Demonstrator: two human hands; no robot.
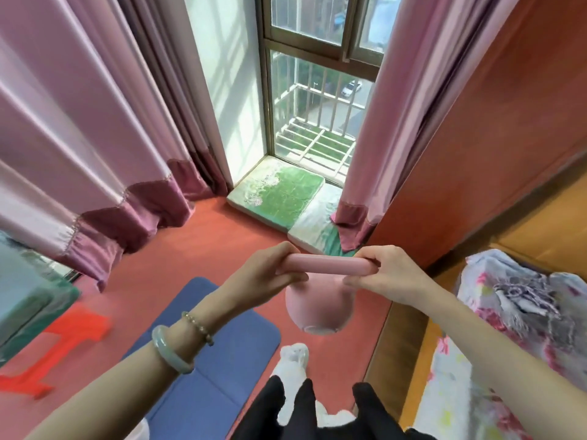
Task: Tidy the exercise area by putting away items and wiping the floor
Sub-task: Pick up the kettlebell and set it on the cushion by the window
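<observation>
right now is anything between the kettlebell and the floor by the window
Nothing visible. Both hands, left hand and right hand, hold the pink kettlebell over bare red floor; the blue mat lies nearer the person.

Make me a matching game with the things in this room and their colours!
Things:
1. kettlebell
2. exercise mat
3. bangle
4. cushion

Colours:
A. green
B. pink
C. pale jade
D. blue

Pairs: 1-B, 2-D, 3-C, 4-A.

Both hands hold the kettlebell's handle: left hand, right hand.
</observation>
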